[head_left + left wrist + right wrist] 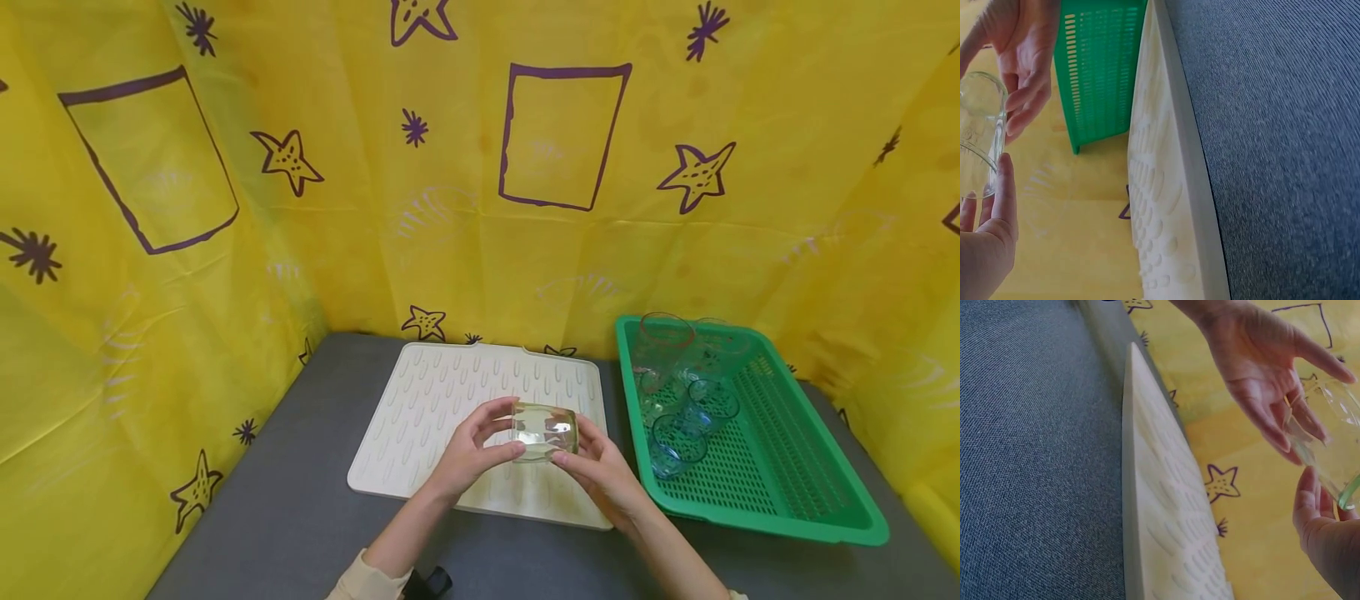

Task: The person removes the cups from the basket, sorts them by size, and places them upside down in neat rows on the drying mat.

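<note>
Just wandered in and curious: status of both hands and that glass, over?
Left hand and right hand: both holding the short, yellow-tinted glass tumbler. Tumbler: held above the cream, ridged rectangular mat. No obstruction seen between them.

We see a short, clear drinking glass [544, 432] with a pale yellow-green tint, just below and right of centre in the head view. It is held up on its side, its length running across the frame, and bright reflections sit on its wall. We find it cut off by the left wrist view's left edge and the right wrist view's right edge.
</note>
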The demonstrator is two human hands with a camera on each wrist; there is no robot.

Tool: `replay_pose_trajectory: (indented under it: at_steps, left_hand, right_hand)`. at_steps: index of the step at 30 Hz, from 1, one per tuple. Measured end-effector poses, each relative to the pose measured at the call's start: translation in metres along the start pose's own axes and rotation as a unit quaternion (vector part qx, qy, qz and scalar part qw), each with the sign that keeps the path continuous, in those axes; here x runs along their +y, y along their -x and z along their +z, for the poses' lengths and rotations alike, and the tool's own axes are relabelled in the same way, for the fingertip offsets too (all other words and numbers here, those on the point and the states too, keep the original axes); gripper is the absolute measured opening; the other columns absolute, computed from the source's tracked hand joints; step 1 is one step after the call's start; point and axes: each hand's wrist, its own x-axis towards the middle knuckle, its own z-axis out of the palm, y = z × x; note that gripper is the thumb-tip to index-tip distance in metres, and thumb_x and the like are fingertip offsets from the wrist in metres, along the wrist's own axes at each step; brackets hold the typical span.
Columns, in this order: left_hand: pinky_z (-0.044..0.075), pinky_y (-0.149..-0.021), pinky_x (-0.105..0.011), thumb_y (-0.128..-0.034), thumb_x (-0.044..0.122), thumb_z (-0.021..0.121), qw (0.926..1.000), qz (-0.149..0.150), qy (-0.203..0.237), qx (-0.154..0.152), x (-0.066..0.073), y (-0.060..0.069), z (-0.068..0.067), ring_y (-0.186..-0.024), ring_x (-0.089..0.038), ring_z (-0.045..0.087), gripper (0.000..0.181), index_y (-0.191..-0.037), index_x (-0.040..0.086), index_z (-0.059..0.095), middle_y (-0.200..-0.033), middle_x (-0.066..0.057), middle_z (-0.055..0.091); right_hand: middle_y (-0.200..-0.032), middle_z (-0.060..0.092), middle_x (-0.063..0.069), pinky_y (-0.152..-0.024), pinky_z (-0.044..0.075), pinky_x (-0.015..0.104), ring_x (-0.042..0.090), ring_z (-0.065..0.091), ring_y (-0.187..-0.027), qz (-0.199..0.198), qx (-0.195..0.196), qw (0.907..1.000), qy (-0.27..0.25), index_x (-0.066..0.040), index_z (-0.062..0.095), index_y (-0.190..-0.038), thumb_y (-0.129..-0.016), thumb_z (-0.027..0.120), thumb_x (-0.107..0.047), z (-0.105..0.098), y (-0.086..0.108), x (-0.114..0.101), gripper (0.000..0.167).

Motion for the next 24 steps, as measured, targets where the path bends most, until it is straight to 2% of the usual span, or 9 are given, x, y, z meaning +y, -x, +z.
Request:
replay_pose_trajectory:
  at_steps: [6,13,18,24]
  left_hand:
    - [0.052,-0.088,-0.031,-0.0867,0.014,0.072,0.9999,-0.011,-0.01,-0.005,0.002,0.002,-0.005,-0.126,-0.033,0.047,0.062,-0.142,0.006,0.045,-0.139,-0.014,0.05]
    - [0.051,-0.091,-0.032,-0.0882,0.015,0.071,0.9992,-0.026,-0.03,-0.009,0.002,0.002,-0.013,-0.13,-0.037,0.043,0.062,-0.143,0.006,0.043,-0.141,-0.021,0.047]
    - [0.049,-0.095,-0.036,-0.0887,0.019,0.072,0.9959,-0.034,-0.083,-0.01,0.001,0.006,-0.021,-0.126,-0.033,0.048,0.061,-0.142,0.009,0.045,-0.137,-0.015,0.051]
    - [0.045,-0.1,-0.043,-0.0861,0.022,0.076,0.9874,-0.049,-0.151,-0.001,-0.003,0.017,-0.038,-0.124,-0.03,0.051,0.065,-0.142,0.013,0.045,-0.138,-0.009,0.051]
  right_hand:
    - [-0.145,0.038,0.025,-0.095,0.049,0.03,0.022,0.054,-0.117,0.009,-0.002,0.9999,-0.007,-0.002,0.028,-0.148,-0.089,0.067,-0.003,0.002,-0.004,0.002,0.071]
    - [-0.145,0.038,0.025,-0.096,0.048,0.031,0.026,0.052,-0.121,0.011,-0.011,0.9997,-0.02,-0.002,0.03,-0.148,-0.088,0.068,-0.003,0.005,-0.011,0.005,0.071]
    - [-0.142,0.041,0.023,-0.096,0.048,0.03,0.023,0.053,-0.117,0.017,-0.007,0.9997,-0.015,-0.001,0.031,-0.146,-0.088,0.069,-0.005,0.008,-0.016,0.008,0.069]
    - [-0.14,0.044,0.023,-0.096,0.048,0.03,0.022,0.054,-0.116,0.018,-0.012,0.9998,0.003,0.002,0.031,-0.146,-0.089,0.069,-0.007,0.012,-0.023,0.012,0.069]
